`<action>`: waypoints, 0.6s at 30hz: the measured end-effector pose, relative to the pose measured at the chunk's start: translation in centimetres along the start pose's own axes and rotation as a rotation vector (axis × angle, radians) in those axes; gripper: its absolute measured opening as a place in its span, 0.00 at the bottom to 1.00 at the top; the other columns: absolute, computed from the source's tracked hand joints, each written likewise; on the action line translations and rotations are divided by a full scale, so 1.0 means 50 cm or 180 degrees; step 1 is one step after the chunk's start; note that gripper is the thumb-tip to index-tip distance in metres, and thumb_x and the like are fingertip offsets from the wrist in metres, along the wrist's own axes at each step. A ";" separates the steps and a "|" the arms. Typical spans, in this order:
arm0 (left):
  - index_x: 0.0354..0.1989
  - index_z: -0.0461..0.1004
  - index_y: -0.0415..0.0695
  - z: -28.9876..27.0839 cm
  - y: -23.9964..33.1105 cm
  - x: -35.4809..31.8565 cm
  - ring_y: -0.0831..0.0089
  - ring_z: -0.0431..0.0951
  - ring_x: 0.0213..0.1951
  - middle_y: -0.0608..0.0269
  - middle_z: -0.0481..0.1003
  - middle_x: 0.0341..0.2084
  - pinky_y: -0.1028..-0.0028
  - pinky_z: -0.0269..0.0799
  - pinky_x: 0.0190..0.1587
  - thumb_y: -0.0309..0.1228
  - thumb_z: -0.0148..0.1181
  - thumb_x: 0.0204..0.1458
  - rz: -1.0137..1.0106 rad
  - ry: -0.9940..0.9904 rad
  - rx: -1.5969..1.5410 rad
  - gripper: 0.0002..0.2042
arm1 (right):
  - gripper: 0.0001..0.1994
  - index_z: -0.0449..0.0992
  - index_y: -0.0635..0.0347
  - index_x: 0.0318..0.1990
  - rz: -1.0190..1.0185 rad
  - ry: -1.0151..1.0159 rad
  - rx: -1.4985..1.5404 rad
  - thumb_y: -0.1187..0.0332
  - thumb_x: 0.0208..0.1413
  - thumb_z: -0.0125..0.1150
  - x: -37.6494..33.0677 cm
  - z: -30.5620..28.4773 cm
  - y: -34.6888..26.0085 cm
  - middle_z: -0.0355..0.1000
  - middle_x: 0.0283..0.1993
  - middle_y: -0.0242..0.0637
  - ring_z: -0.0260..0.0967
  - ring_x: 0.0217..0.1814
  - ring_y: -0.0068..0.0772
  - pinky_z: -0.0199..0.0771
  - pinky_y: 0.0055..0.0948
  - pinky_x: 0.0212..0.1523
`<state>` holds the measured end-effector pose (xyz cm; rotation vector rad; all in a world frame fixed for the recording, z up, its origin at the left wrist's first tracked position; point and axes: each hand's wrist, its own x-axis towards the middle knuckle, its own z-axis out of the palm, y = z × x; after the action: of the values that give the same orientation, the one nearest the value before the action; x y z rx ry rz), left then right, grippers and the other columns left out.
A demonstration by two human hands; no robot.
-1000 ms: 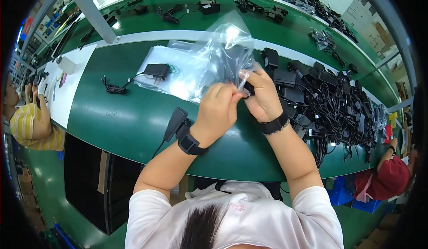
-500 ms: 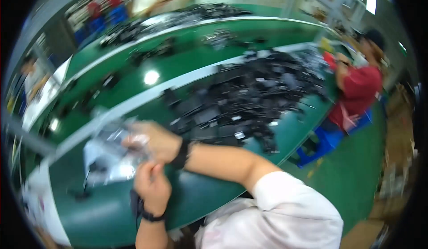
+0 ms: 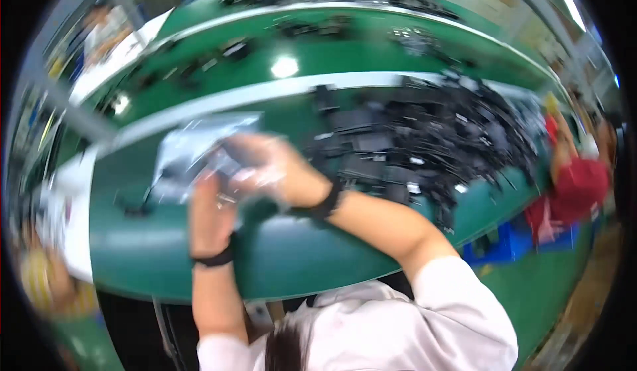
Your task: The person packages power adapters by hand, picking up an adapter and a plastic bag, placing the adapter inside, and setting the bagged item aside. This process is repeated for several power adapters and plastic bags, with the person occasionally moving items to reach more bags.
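A crumpled clear plastic bag (image 3: 233, 166) is held between my two hands, blurred by motion. My right hand (image 3: 282, 172), with a black band at the wrist, is closed on it from the right. On the left side, my left hand (image 3: 212, 218) reaches up with its fingertips at the bag's edge, pinched on the film as far as the blur shows. Just beyond lie flat clear plastic bags (image 3: 189, 144) on the green table (image 3: 159, 245). A small black piece with a cable (image 3: 137, 206) rests left of them.
A wide heap of black devices with cables (image 3: 424, 132) covers the table's right side. Behind a pale rail (image 3: 265, 91), a green belt (image 3: 252, 67) carries scattered dark parts. A person in red (image 3: 580, 188) sits at the far right; another person (image 3: 103, 32) is at the upper left.
The view has swung left and down. My right hand has drawn a clear bag off the flat bags toward me, and my left hand has come up to meet it.
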<state>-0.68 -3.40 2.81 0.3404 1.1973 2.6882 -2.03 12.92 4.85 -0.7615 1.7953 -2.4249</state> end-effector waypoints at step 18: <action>0.49 0.64 0.42 0.033 -0.051 -0.007 0.80 0.66 0.43 0.69 0.67 0.41 0.78 0.63 0.45 0.46 0.51 0.54 0.0123 0.0120 0.0592 0.21 | 0.32 0.61 0.67 0.56 0.0358 -0.0367 -0.1246 0.56 0.48 0.62 0.007 0.003 -0.029 0.67 0.49 0.39 0.63 0.49 0.26 0.62 0.25 0.50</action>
<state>0.31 -0.65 1.90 0.3434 1.4711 2.6320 -1.90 13.14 6.30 -0.7783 2.2264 -1.9412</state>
